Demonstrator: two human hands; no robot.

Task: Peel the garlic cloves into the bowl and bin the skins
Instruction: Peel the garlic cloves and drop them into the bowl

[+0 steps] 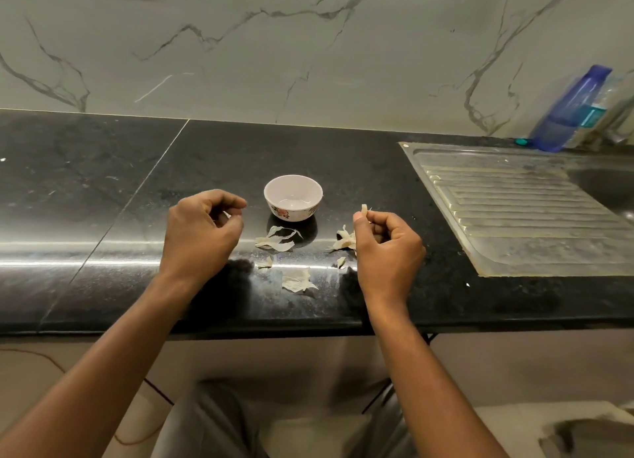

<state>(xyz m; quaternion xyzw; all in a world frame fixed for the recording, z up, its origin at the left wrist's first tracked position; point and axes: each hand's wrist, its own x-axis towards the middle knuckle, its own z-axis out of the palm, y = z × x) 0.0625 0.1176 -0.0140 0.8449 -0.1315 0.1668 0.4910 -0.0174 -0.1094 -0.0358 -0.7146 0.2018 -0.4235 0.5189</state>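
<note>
1. The bowl, white with a flower print low on its wall, stands upright on the black counter, between the two hands.
2. Just left of the bowl, the left hand has its fingers curled in toward the thumb, closed round a small pale piece. Too little of it shows to tell whether it is clove or skin.
3. To the right of the bowl, the right hand pinches a strip of skin between thumb and forefinger. The strip sticks up past the thumb tip, and the other fingers are folded into the palm.
4. Loose skins lie on the counter on the person's side of the bowl.
   - A curled cluster sits just in front of the bowl.
   - A second heap lies to the bowl's front right, partly hidden behind the right hand.
   - A flat piece lies farther out, toward the counter edge.
   - Two small scraps lie between the flat piece and the other skins.
5. Well to the right of the bowl, the ribbed steel draining board is set into the counter.
6. Beyond the board, farther from the bowl, a blue bottle leans against the veined marble wall.
</note>
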